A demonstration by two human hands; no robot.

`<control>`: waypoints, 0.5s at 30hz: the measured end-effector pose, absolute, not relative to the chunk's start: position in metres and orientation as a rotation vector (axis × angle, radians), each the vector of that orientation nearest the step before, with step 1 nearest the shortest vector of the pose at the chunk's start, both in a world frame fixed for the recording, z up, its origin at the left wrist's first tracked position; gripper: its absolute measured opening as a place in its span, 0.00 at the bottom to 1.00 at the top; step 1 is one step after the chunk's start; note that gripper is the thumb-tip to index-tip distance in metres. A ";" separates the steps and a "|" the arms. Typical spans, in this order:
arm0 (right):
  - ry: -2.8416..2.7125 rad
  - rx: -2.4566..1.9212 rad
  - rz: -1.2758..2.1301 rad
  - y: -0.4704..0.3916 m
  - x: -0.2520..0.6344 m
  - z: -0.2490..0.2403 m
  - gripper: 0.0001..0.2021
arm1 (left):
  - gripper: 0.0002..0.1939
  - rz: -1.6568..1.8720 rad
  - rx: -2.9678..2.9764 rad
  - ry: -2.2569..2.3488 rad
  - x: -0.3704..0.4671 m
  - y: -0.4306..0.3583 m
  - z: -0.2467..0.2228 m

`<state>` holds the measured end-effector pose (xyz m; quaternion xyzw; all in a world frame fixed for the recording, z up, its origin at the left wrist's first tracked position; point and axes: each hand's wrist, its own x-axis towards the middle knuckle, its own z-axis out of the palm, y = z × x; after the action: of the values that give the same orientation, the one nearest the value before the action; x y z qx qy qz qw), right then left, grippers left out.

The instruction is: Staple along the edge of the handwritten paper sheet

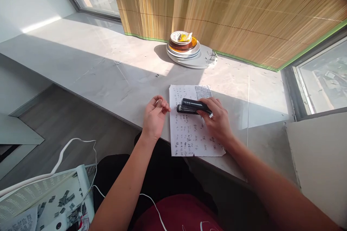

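A black stapler [191, 105] lies across a handwritten sheet of paper [187, 137], its front end pointing left. My right hand [217, 117] is wrapped round the stapler's rear end from the right. Just left of the sheet, my left hand [156, 117] hovers palm up near the stapler's front, with thumb and fingertips pressed together. Whatever may be between those fingertips is too small to make out. The paper's lower edge reaches over the counter's front edge.
Stacked plates [187, 54] with a small yellow packet on top stand at the back of the marble counter [103, 75], before a bamboo blind [217, 11]. A white basket [81, 177] with grey scraps and a white cable [58, 160] are at lower left.
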<state>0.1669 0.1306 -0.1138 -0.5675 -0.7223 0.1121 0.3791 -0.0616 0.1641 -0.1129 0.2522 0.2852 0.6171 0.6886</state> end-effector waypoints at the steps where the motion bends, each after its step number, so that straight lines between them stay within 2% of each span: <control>1: -1.855 -1.449 0.290 0.131 0.167 -0.114 0.12 | 0.04 1.380 0.615 0.682 -0.061 0.166 -0.116; 10: -1.849 -1.488 0.397 0.130 0.169 -0.113 0.13 | 0.11 1.345 0.832 0.866 -0.059 0.169 -0.126; 15: -1.825 -1.406 0.116 0.120 0.162 -0.106 0.17 | 0.19 1.338 0.973 0.958 -0.056 0.163 -0.125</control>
<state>0.1617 0.1204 -0.1058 -0.5573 -0.7233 0.0458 0.4051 -0.0555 0.1629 -0.1248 0.4159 0.4094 0.5718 0.5766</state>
